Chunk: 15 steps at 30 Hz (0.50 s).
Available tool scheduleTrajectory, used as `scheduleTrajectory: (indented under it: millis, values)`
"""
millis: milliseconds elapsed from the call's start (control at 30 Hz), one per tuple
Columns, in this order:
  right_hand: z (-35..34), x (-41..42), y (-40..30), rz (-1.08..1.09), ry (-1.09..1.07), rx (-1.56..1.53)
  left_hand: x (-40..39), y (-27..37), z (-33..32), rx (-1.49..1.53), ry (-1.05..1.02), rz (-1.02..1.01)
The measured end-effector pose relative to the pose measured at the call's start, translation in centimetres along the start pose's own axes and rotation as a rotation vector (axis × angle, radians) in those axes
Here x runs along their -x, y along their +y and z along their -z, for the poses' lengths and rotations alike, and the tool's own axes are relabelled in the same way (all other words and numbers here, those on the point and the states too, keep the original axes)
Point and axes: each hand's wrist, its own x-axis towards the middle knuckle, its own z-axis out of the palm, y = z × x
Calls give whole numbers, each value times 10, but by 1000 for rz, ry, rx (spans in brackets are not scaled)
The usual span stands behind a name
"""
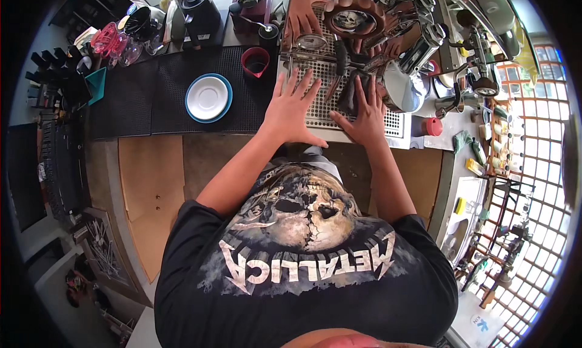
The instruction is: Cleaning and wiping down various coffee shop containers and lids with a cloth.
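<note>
My left hand point(293, 107) rests with spread fingers at the left part of the perforated metal drip tray point(318, 114) of an espresso machine, holding nothing. Over the tray's right part, my right hand point(366, 114) has its fingers apart, beside and partly over a dark folded cloth point(349, 98). A black-handled portafilter point(341, 59) sits just beyond, between the hands. Right of my right hand stands a shiny metal pitcher point(404, 91). The polished machine front mirrors hands and arms.
Stacked white and blue saucers point(207, 98) and a red-rimmed cup point(255, 62) stand on the black mat point(170, 82) at left. Behind them is a black grinder point(200, 16). A red cup point(432, 126) lies right of the tray; a sink point(454, 227) is farther right.
</note>
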Motion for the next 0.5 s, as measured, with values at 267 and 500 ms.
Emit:
scheduleTrajectory:
  millis: [267,500]
  values:
    - [-1,-13,-5,-138,-140,-48,1,2,1,-7,2,11]
    - [-19,-23,2,-167,-34,-38,3,-1,1,-25,-8,16]
